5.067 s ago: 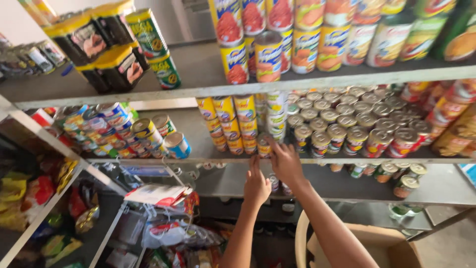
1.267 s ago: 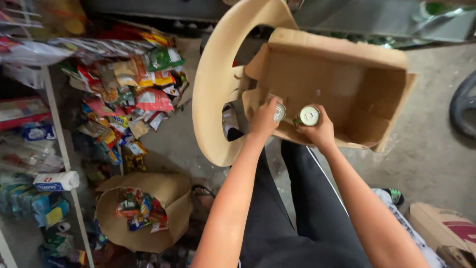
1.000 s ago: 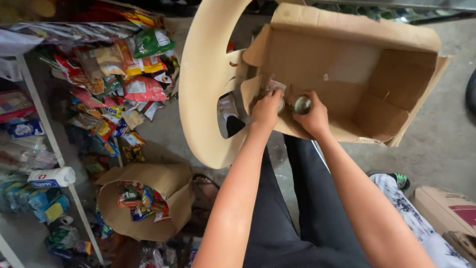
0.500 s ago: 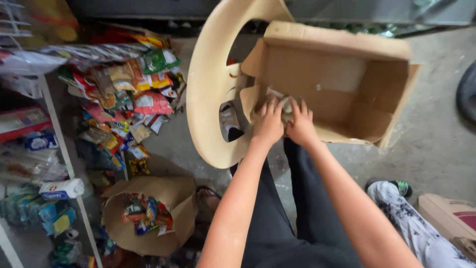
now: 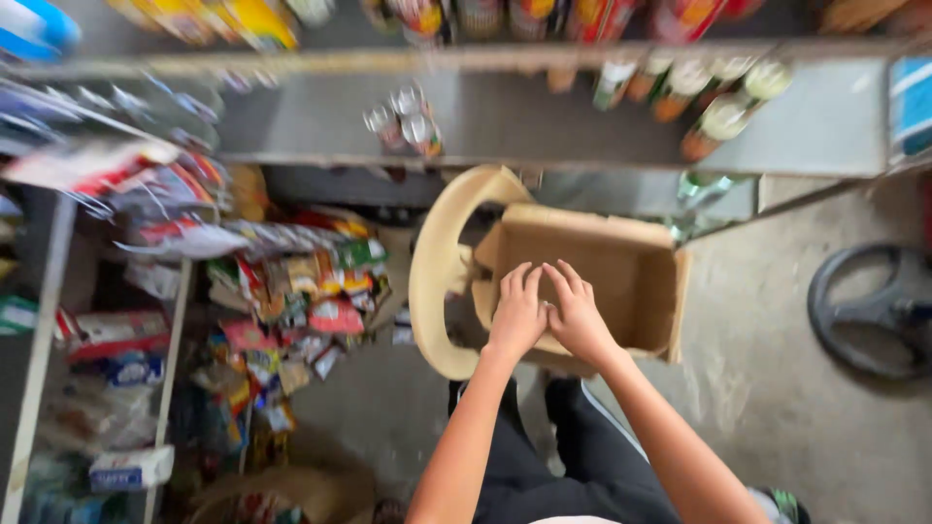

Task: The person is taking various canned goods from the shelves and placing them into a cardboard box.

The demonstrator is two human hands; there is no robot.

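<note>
Resting on a chair [image 5: 437, 281], open cardboard box [image 5: 621, 281]. Left hand [image 5: 517, 312] and right hand [image 5: 580, 315] side by side over its near edge, fingers extended, empty. Cans [image 5: 403, 121] on shelf [image 5: 544, 116] above; snack packets [image 5: 311, 291] left.

Grey metal shelf [image 5: 544, 121] running across the top, cans [image 5: 403, 116] lying and standing on it, all blurred. Bare concrete floor [image 5: 767, 388] below, mottled grey, evenly lit. Wire rack [image 5: 58, 291] down the left side, crammed with bright snack packets [image 5: 311, 291]. Pale plastic chair [image 5: 437, 281] in the middle. Dark steering wheel [image 5: 869, 311] flat on the floor at right
</note>
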